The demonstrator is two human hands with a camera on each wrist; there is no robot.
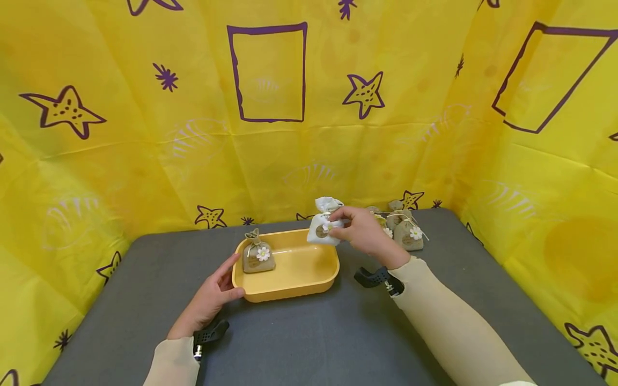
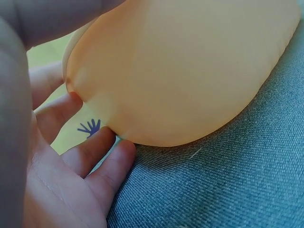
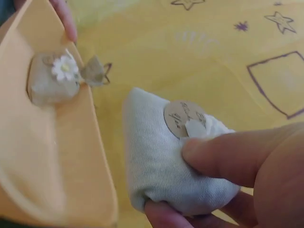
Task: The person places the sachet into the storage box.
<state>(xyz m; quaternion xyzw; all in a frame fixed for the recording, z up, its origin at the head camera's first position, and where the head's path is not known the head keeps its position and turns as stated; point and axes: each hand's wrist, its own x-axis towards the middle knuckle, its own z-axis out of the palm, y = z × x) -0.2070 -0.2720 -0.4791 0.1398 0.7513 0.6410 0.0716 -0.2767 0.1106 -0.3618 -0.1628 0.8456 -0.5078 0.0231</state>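
My right hand (image 1: 364,229) pinches a small white cloth sachet (image 1: 318,228), tied at the neck, with a round brown label and a white flower. It hangs over the right end of a yellow plastic tub (image 1: 289,294); the right wrist view shows the sachet's striped fabric (image 3: 156,152) between thumb and fingers. At the tub's left end, my left hand (image 1: 210,295) holds the outer wall, thumb toward the front and fingers along the side. Inside that end sits a brown sachet (image 1: 256,262) with a white flower, leaning upright.
Behind my right hand, at the back right of the grey table (image 1: 309,343), stand more brown sachets (image 1: 407,236), partly hidden by the hand. A yellow cloth (image 1: 270,161) with purple starfish drawings hangs behind the table and along its sides.
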